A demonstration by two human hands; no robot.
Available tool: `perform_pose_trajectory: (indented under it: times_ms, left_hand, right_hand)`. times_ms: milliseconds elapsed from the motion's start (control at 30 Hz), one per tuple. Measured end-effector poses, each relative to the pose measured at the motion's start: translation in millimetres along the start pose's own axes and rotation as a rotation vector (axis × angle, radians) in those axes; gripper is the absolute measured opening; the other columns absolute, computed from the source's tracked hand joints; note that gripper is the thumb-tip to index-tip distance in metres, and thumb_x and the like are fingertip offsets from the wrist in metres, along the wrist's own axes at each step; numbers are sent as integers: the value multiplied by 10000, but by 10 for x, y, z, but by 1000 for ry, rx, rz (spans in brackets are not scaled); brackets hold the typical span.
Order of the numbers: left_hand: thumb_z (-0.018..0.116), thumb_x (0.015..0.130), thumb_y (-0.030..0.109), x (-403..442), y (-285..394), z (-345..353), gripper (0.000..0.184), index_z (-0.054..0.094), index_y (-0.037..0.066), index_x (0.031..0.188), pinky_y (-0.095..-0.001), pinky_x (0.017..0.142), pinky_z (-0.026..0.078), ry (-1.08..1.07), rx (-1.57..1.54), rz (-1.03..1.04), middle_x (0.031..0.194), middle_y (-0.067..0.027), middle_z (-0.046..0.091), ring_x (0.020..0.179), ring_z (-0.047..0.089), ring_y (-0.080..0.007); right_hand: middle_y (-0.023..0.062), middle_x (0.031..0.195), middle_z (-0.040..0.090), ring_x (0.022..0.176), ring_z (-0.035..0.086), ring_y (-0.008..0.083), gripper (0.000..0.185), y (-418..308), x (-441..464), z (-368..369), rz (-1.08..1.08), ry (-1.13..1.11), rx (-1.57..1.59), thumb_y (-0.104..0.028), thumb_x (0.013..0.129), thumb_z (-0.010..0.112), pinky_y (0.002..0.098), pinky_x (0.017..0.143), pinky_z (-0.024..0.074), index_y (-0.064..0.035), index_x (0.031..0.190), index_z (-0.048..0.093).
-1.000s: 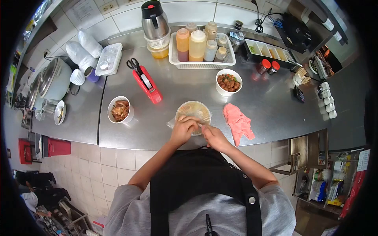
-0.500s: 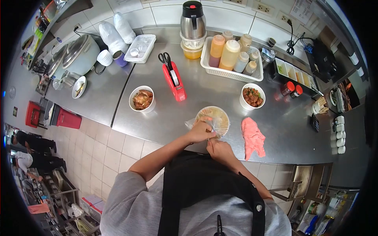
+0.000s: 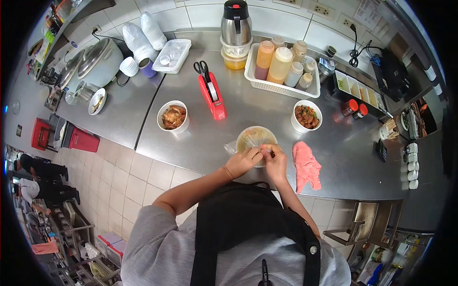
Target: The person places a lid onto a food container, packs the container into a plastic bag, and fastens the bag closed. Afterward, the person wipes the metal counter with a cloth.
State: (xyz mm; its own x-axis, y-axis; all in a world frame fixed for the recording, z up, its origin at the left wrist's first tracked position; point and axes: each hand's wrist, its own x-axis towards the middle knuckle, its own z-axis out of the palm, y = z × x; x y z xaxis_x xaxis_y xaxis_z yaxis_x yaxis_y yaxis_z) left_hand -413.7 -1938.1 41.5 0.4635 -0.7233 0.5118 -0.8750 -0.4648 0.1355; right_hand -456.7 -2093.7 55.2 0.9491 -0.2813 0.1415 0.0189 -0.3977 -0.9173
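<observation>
A round bowl (image 3: 256, 136) with clear plastic film drawn over its top stands near the counter's front edge. My left hand (image 3: 243, 162) pinches the film at the bowl's near side. Close beside it, my right hand (image 3: 275, 160) has its fingers closed on the gathered film too. A loose flap of plastic shows at the bowl's left. The pink cloth (image 3: 306, 167) lies right of my hands. White tubs of food stand farther back, one at the left (image 3: 173, 117) and one at the right (image 3: 306, 116).
Behind are a red tape dispenser (image 3: 213, 97) with scissors, a white basket (image 3: 281, 87) of sauce bottles, and a steel jug (image 3: 236, 24). Red-capped jars (image 3: 354, 108) stand at the right, cookers (image 3: 98, 64) at the left. Two people (image 3: 45, 178) are at the far left.
The view has swung, shifting the counter items rightward in the picture. My right hand has moved up onto the film near the bowl, and both hands are now close together.
</observation>
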Motion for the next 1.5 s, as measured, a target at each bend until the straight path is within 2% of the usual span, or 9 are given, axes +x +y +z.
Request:
perform_pose_trajectory:
  times_ms: [300,533,633,767,867,1067,1400,1433,1500]
  left_hand:
    - [589,759,116,276,-522,-137,113,561,73,859,-275,711,498,-52,68,640,889,-15,537,815,571,-149]
    - [576,756,119,416,-626,-206,131,577,54,870,-301,779,491,-178,117,766,911,-41,523,885,563,-176]
    - [572,757,123,369,-544,-244,152,591,54,891,-308,786,491,-129,132,646,927,-43,518,902,553,-183]
    - [610,760,115,135,-372,-115,113,569,58,847,-351,744,505,-192,60,180,884,-75,541,838,595,-239]
    - [639,766,113,52,-253,-42,126,548,46,823,-401,694,512,-157,-95,-126,846,-117,554,789,612,-305]
    - [634,796,128,38,-70,9,158,545,2,827,-457,661,515,-117,-261,-502,801,-192,597,740,623,-382]
    - [559,871,137,31,-43,9,193,606,-37,940,-486,722,499,-189,-605,-862,846,-267,655,805,641,-433]
    - [559,871,137,0,-69,55,193,606,-37,940,-486,722,499,-194,-609,-859,846,-267,655,805,641,-433]
    - [587,875,118,-62,-148,176,155,623,-21,932,-371,671,478,-148,-730,-882,750,-135,652,716,622,-257]
  right_hand:
    - [89,778,688,680,609,155,139,212,718,-96,26,-572,50,15,830,638,294,670,486,-14,952,698]
    - [130,892,664,790,635,225,238,17,879,-76,-86,-724,-41,29,884,498,352,710,496,-34,1111,529]
    - [153,899,665,818,651,256,252,84,779,-67,-94,-545,-45,-8,903,489,391,720,498,-43,1152,509]
    - [160,822,674,742,679,275,246,112,479,-86,-36,-172,-179,-60,924,505,399,656,520,-24,1167,486]
    - [165,761,662,663,684,243,253,-144,134,-37,300,-292,150,-79,931,522,367,570,534,15,1161,473]
    - [179,715,649,650,690,204,317,79,34,193,317,-177,373,-16,891,576,316,562,558,49,1170,439]
    - [155,718,670,617,684,205,354,-49,145,155,298,-274,114,0,785,633,308,561,538,32,1097,470]
    - [149,705,666,610,682,203,357,-35,149,157,302,-284,117,-7,783,640,307,561,533,27,1094,468]
    - [143,692,661,602,680,201,361,0,157,151,308,-288,120,-13,781,648,305,561,527,22,1091,466]
